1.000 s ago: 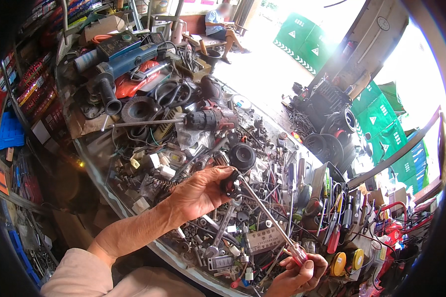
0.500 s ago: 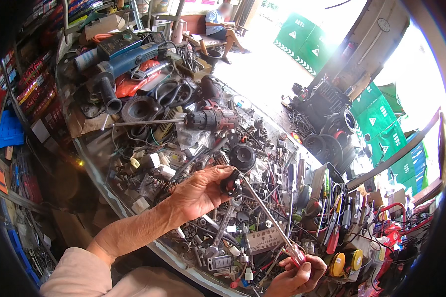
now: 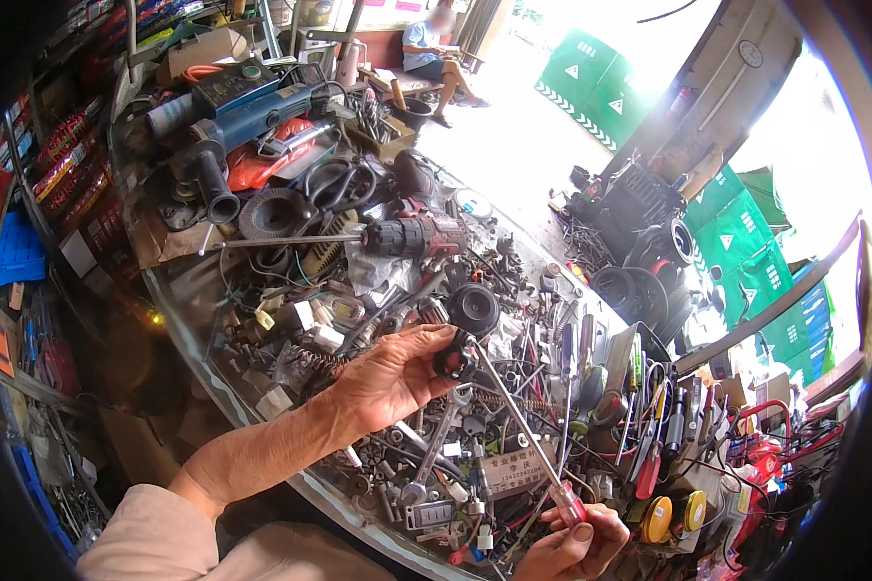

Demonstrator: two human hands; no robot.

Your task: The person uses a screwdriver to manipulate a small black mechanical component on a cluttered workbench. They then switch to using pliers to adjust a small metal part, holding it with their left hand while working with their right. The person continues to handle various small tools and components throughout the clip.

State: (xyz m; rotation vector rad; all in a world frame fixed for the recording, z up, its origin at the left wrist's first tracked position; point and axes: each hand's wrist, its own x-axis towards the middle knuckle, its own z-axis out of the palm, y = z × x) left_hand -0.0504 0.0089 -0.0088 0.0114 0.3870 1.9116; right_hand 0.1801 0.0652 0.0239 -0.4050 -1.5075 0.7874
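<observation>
My left hand (image 3: 392, 378) grips a small black part (image 3: 454, 358) above the cluttered bench. The long metal shaft of a screwdriver (image 3: 520, 423) runs diagonally down from that part, its tip against or in it. My right hand (image 3: 576, 544) has its fingers round the clear red handle at the lower end. Just beyond the left hand lies a round black part (image 3: 473, 310), and below it a combination wrench (image 3: 431, 455) among small metal parts.
A cordless drill (image 3: 412, 235) and a blue angle grinder (image 3: 252, 126) lie at the back left. Upright hand tools (image 3: 649, 426) crowd the right side, near two yellow discs (image 3: 659, 518). Shelving (image 3: 58, 174) flanks the left. A person (image 3: 426, 53) sits in the background.
My right hand and the screwdriver handle have moved slightly left and down, with a small shift of the fingers. My left hand and the black part are almost unmoved.
</observation>
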